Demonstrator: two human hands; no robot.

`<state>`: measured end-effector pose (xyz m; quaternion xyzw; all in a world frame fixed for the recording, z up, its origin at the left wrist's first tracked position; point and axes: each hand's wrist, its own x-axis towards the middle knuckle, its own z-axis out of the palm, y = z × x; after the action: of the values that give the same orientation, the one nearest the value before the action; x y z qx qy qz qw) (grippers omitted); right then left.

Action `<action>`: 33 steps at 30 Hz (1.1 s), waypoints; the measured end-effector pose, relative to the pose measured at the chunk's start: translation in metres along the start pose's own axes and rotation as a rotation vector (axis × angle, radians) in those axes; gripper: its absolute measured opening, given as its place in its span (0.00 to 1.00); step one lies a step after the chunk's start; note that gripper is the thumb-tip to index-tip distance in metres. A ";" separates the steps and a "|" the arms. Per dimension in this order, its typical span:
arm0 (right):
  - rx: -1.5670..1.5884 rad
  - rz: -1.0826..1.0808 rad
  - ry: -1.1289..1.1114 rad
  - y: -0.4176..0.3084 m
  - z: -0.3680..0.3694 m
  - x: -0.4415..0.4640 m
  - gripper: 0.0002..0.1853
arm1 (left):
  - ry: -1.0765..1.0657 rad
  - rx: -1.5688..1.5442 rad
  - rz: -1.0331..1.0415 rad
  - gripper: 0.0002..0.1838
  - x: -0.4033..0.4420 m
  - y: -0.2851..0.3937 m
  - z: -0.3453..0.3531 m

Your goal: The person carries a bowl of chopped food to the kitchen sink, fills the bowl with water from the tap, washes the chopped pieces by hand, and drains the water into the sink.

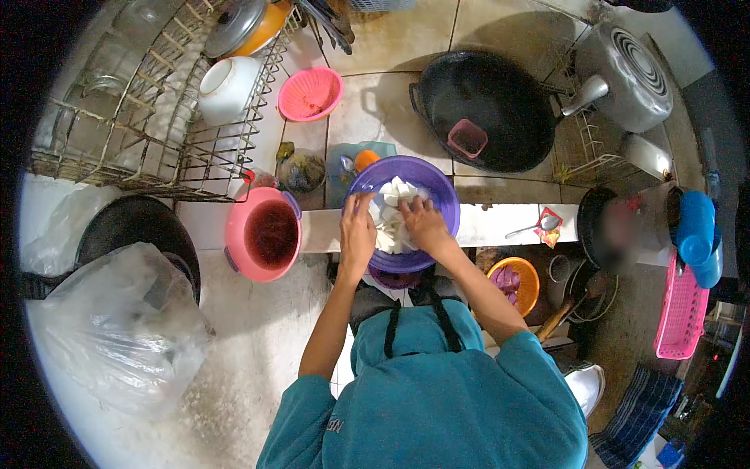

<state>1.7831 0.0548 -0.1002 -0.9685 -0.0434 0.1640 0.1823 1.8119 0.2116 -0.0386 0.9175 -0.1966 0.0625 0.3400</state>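
Observation:
White, flat, irregular cut pieces [397, 191] are heaped in a purple basin [446, 187] in front of me. Along the basin's left side lies my left hand [358, 228], its fingers stretched out over the rim beside the pieces. My right hand [426, 225] reaches into the basin from the right, fingers spread and resting on the heap. I cannot make out what the white pieces are. Part of the heap is hidden under my hands.
A pink basin [233, 230] of dark reddish liquid stands left. Behind are a pink colander [311, 94] and a black wok [500, 102]. A spoon [550, 223] lies on the ledge at right. An orange basket [533, 283] holds purple pieces below. A wire rack [168, 156] stands upper left.

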 end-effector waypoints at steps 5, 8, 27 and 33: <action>-0.029 -0.162 -0.084 -0.003 -0.010 -0.013 0.30 | 0.011 -0.008 0.007 0.21 -0.001 -0.006 0.003; -0.032 -0.135 -0.094 0.003 -0.022 -0.017 0.29 | 0.002 -0.003 -0.010 0.22 -0.003 -0.007 0.004; -0.038 -0.278 0.071 0.000 -0.024 -0.004 0.36 | 0.081 -0.048 -0.036 0.28 -0.004 -0.006 0.005; 0.039 -0.237 0.052 0.010 -0.012 0.022 0.47 | 0.043 0.121 0.040 0.28 -0.004 0.007 0.000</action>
<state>1.8083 0.0444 -0.1004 -0.9568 -0.1495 0.1168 0.2202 1.8056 0.2087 -0.0353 0.9307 -0.2036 0.1006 0.2868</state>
